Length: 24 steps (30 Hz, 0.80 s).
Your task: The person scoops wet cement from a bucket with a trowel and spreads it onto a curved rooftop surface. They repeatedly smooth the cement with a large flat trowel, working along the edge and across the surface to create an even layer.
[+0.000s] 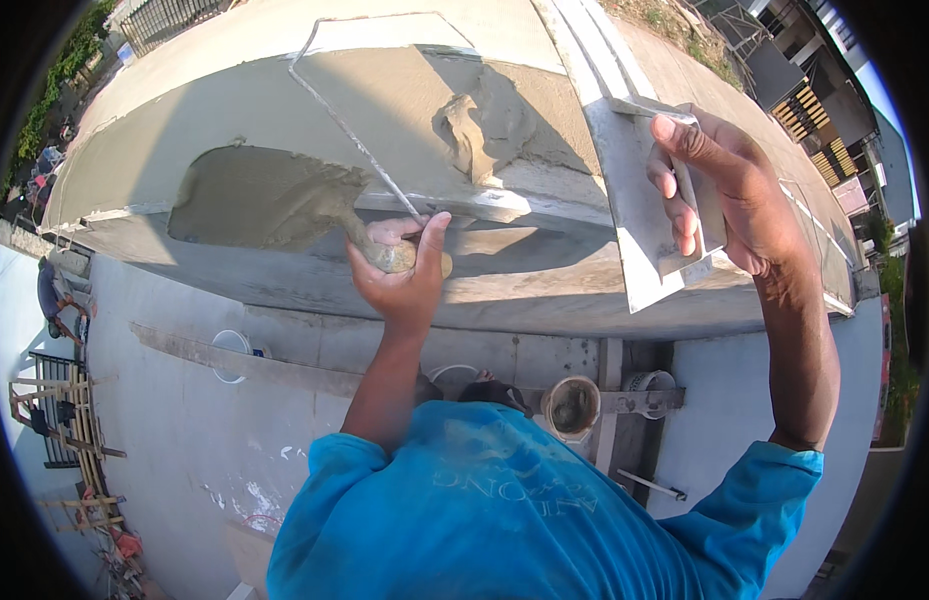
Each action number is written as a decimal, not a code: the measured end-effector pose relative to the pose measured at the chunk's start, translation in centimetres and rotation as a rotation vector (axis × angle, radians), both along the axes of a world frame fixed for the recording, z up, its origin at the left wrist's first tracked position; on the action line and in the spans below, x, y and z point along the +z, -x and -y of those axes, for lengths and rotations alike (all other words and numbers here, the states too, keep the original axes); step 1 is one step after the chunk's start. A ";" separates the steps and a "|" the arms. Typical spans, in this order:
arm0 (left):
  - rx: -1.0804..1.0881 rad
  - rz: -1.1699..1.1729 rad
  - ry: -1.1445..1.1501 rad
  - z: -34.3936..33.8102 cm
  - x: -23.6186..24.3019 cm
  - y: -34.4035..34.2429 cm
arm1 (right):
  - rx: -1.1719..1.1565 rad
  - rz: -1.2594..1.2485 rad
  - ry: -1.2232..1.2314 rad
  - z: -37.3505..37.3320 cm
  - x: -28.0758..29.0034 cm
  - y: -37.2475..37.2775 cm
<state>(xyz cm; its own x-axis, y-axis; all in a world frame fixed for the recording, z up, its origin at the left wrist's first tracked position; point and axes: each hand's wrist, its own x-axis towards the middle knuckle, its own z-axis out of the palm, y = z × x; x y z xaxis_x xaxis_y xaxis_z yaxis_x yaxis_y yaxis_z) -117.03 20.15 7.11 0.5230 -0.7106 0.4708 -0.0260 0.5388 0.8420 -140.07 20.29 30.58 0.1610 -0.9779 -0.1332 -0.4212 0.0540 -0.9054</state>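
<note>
My left hand (399, 265) is closed round the mortar-smeared handle of a trowel-like tool. To its left spreads the tool's flat, rounded blade (254, 200), coated with wet grey mortar, at the front edge of the ledge. My right hand (719, 190) grips the handle of a plastering trowel (639, 255), its long metal blade tilted upright above the ledge's edge. Between the hands, a rough lump of mortar (469, 140) sits on the smoothed grey ledge top (384, 95). A thin pale bent rod or cord (349, 135) runs from the ledge to near my left fingers.
Below the ledge, a narrow plank (259, 368) runs across. Near it stand a white bucket (230, 356), a mortar-stained bucket (571, 406) and another pail (649, 392). A long pale straight board (594, 45) lies beyond the trowel. A person (59, 300) bends at far left, near wooden scaffolding (79, 425).
</note>
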 end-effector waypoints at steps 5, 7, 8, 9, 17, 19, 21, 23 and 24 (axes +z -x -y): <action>-0.137 0.039 0.007 -1.8 -2.4 -2.6 | 0.031 -0.432 0.145 -1.4 0.3 -2.3; -0.189 0.057 0.032 -2.9 -3.6 -4.8 | 0.087 -0.574 0.192 -1.8 0.2 -1.6; -0.226 0.057 0.032 -3.1 -3.9 -5.4 | 0.080 -0.655 0.212 -2.9 0.4 -1.1; -0.234 0.071 0.023 -3.6 -4.3 -6.3 | 0.112 -0.684 0.256 -3.0 -0.7 -0.7; -0.228 0.118 -0.062 -4.8 -5.9 -12.7 | 0.136 -0.873 0.173 1.4 -2.6 -4.8; -0.226 0.043 -0.060 -4.9 -5.5 -13.2 | 0.135 -0.873 0.280 3.8 -3.9 -4.0; -0.253 0.012 -0.058 -4.8 -5.6 -13.6 | 0.088 -0.903 0.375 5.3 -4.9 -2.5; -0.256 0.038 -0.064 -4.7 -5.9 -14.1 | 0.043 -0.946 0.441 6.7 -5.4 -2.0; -0.251 0.042 -0.075 -4.7 -5.9 -14.3 | 0.022 -0.966 0.476 7.4 -5.4 -1.8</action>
